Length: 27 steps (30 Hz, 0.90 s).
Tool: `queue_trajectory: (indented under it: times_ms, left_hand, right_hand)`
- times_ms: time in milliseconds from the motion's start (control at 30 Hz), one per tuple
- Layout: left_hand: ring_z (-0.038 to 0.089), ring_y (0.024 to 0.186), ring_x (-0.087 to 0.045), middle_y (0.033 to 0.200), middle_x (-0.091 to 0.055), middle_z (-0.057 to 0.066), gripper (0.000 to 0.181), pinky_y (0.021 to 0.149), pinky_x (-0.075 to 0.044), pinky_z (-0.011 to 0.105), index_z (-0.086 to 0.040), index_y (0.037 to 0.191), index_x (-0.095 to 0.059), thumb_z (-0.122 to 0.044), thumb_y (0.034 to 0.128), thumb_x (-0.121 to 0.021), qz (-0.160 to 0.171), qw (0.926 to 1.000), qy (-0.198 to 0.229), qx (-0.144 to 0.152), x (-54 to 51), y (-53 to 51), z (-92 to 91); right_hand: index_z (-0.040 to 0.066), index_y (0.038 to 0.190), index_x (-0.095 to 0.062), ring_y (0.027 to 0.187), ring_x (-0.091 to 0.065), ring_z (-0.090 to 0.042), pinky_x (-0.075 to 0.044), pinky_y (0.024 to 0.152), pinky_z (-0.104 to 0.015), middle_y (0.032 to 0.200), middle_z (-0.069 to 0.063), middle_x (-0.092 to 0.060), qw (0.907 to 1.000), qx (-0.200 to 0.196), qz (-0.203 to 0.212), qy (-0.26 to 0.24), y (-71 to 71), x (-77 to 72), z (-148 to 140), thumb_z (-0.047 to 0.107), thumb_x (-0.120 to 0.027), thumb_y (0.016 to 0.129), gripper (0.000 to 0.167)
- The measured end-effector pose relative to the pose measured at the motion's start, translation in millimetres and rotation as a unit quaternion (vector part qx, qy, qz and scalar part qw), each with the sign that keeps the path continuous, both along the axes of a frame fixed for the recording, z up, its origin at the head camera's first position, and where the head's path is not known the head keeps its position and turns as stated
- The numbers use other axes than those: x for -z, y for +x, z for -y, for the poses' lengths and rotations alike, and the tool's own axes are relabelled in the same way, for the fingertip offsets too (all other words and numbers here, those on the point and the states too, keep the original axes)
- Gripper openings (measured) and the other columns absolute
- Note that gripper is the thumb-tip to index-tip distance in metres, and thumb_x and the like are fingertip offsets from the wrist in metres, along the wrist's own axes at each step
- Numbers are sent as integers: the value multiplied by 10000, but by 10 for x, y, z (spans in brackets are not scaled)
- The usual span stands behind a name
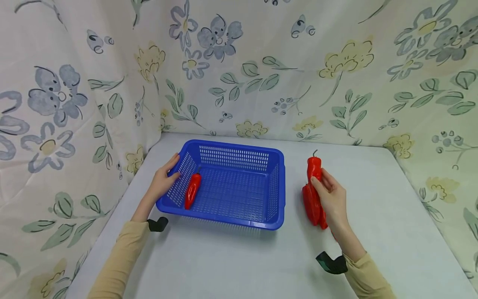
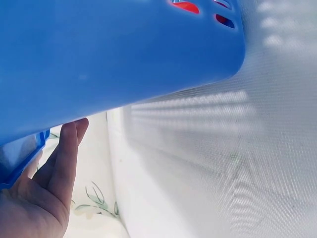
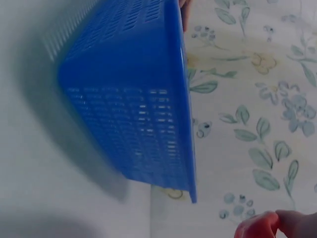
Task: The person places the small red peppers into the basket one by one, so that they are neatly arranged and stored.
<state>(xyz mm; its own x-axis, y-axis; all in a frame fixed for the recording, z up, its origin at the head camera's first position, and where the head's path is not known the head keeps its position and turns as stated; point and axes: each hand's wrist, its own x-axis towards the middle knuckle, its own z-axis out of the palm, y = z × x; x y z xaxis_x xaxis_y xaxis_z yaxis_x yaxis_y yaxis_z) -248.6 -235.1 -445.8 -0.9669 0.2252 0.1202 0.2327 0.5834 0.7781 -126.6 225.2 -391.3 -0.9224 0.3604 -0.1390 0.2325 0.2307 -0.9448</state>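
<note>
A blue plastic basket [image 1: 239, 145] with slotted walls stands on the table, and one red chili pepper [image 1: 192, 191] lies inside near its left wall. My left hand [image 1: 160, 181] holds the basket's left rim, thumb toward the inside and fingers on the outer side. To the right of the basket, my right hand [image 1: 333, 201] pinches another red pepper [image 1: 314, 167], stem pointing up and away. Beneath that hand are several more red peppers [image 1: 311, 206], partly covered by it. In the right wrist view only the end of a red pepper [image 3: 256, 226] shows at the bottom edge.
The white tabletop [image 1: 224, 265] runs in front of the basket and around the peppers. A floral curtain [image 1: 246, 83] hangs behind the table and along its left and right sides. Dark straps [image 1: 332, 263] sit at both wrists.
</note>
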Motion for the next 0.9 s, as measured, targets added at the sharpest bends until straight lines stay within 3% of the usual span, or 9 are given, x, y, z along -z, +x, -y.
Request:
queue_trajectory:
  times_ms: [300, 600, 900]
  left_hand:
    - [358, 1448, -196, 1580, -201, 111, 591, 1143, -223, 551, -42, 1474, -298, -10, 919, -497, -62, 10000, 17, 6, 19, -12, 10]
    - [355, 1449, -195, 1578, -206, 113, 590, 1146, -217, 550, -42, 1473, -301, -7, 918, -497, -93, 9999, 102, 51, 16, -25, 1]
    - [367, 1446, -192, 1573, -211, 130, 594, 1150, -206, 553, -23, 1467, -305, 0, 908, -506, -145, 9998, 124, 39, 17, -8, 14]
  right_hand:
    - [243, 1491, -309, 1294, -502, -224, -453, 1026, -410, 1469, -23, -452, 9995, -142, -128, -232, -99, -26, 410, 336, -556, 940, 611]
    - [164, 1477, -346, 1268, -534, -243, -479, 972, -372, 1443, -63, -484, 9947, -423, -415, -843, -141, -53, 765, 254, -572, 940, 590]
    - [138, 1463, -372, 1280, -520, -253, -462, 994, -375, 1434, -85, -490, 9895, -518, -721, -1140, -191, -27, 1089, 241, -583, 936, 576]
